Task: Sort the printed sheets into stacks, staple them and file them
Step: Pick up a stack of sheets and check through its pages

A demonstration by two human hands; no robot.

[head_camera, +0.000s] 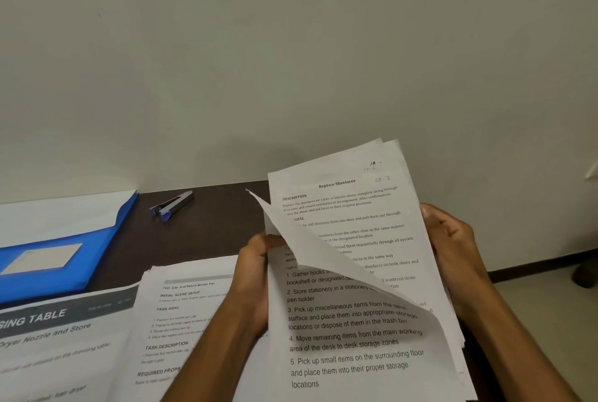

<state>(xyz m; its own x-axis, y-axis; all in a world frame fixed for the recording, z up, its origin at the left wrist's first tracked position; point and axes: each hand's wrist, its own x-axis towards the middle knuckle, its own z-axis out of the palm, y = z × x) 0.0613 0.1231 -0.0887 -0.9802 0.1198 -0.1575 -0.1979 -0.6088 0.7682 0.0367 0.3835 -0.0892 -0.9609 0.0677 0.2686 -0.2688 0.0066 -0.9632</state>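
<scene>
Hands grip a sheaf of printed sheets (362,337) above the dark bench (210,233): left hand (255,275) pinches its left edge, peeling the front page down, while right hand (453,246) curls around its right edge. Left of the sheaf lie two paper stacks (181,320); beyond them, a stapler (173,205) and blue folder (61,259).

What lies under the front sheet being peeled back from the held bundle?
A sheet headed "Replace Shoelaces" shows behind the peeled front sheet; more sheet edges stick out behind it, their print covered.
</scene>
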